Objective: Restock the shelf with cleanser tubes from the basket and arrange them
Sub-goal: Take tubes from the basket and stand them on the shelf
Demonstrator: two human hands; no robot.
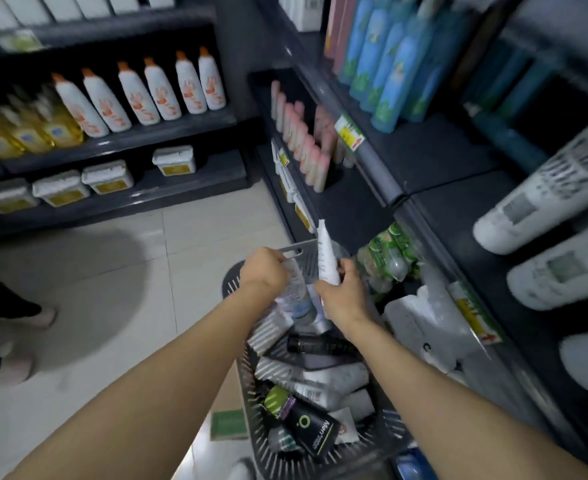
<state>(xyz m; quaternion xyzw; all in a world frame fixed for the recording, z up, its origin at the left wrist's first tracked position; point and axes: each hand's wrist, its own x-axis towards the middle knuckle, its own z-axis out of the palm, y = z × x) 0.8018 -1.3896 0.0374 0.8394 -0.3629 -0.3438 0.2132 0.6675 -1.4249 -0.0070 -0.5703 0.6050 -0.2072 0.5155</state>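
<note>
A grey slatted basket (382,431) stands on the floor below me, filled with several white, grey and black cleanser tubes (323,379). My right hand (342,296) grips a white tube (325,252) upright above the basket's far end. My left hand (264,270) holds another pale tube (296,289) over the same end, beside the basket handle (299,249). The dark shelf (354,206) on the right has a bare stretch in front of a row of pink tubes (306,147).
Blue bottles (389,64) stand on the upper right shelf, large white bottles (549,206) lie at far right. Green packets (389,251) and white bags (420,327) fill the low shelf beside the basket. A person's shoes (15,341) are at left on the tiled floor.
</note>
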